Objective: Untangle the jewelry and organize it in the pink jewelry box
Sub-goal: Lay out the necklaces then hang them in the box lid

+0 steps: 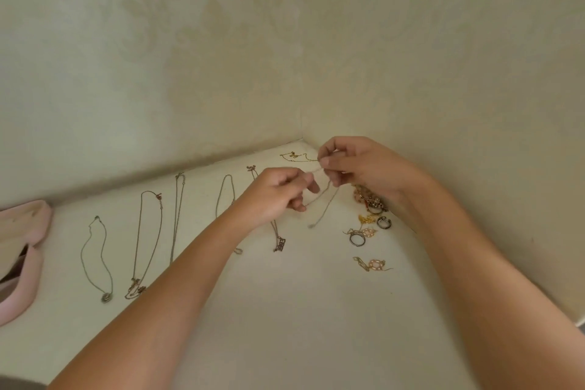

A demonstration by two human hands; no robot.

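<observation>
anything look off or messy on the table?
Mostly tidy: thin chain necklaces lie in separate lines. The odd spot is the clump of rings and gold earrings by the right wall, heaped together. Both hands work one fine chain.

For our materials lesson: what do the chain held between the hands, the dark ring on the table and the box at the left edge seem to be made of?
Chain: thin pale metal links, probably silver-toned; it hangs limp and fine. Dark ring: likely metal with a dull grey finish, showing a faint glint. Pink jewelry box: matte pink shell, possibly plastic or faux leather; too little shows to tell.
</observation>
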